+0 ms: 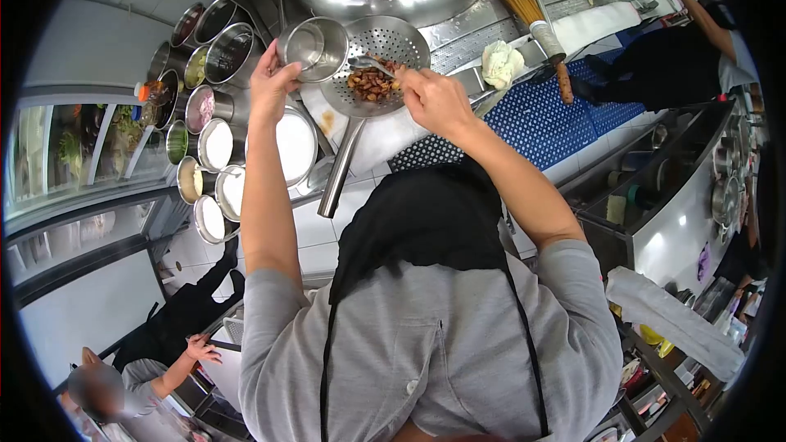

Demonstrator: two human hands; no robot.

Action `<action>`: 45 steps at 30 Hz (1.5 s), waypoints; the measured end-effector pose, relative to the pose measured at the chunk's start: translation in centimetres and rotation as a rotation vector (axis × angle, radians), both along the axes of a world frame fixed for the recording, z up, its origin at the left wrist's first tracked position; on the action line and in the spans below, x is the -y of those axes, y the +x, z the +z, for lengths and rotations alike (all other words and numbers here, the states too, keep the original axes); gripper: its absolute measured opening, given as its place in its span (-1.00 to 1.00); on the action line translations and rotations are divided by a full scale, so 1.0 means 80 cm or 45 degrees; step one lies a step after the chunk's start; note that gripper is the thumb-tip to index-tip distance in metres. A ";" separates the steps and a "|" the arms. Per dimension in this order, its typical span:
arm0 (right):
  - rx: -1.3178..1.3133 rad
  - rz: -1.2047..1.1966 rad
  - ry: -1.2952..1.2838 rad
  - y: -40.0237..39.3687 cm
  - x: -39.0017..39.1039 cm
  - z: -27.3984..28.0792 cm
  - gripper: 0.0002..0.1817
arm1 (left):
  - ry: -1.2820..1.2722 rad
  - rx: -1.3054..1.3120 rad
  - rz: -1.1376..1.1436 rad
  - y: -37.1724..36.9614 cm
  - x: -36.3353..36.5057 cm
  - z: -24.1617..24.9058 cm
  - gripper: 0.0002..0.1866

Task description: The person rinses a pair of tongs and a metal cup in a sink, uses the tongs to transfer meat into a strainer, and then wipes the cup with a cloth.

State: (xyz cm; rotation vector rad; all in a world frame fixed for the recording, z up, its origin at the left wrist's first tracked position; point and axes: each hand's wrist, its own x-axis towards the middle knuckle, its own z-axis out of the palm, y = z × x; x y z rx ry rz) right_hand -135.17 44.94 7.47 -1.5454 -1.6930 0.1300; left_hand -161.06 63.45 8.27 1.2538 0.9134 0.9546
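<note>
Steel perforated strainer (385, 49) holds brown food pieces (371, 82) near its lower rim. Left hand (273, 86), fingers curled around the rim of a small steel cup (315, 47), holds it just beside the strainer's left edge. Right hand (434, 98), at the strainer's right edge, pinches a spoon (370, 64) over the pieces.

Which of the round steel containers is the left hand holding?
The small empty steel bowl raised beside the perforated strainer. The left hand grips its rim; the other containers sit in rows at left, untouched.

Grey short-sleeved shirt under a black strapped apron.
</note>
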 end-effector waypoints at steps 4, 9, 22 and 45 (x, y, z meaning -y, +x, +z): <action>-0.024 -0.021 0.009 -0.008 -0.027 0.040 -0.84 | -0.217 0.242 -0.113 -0.017 -0.009 -0.025 -0.31; 0.060 -0.142 -0.225 -0.038 -0.082 0.081 -0.88 | -0.239 0.380 -0.150 0.012 0.010 -0.026 -0.48; 0.291 0.083 0.068 -0.011 -0.060 0.066 -0.92 | 0.493 -0.259 0.006 0.020 0.036 0.038 0.01; -0.372 -0.395 -0.335 0.023 -0.022 -0.061 -0.74 | -0.086 0.346 0.293 -0.001 0.048 -0.009 -0.25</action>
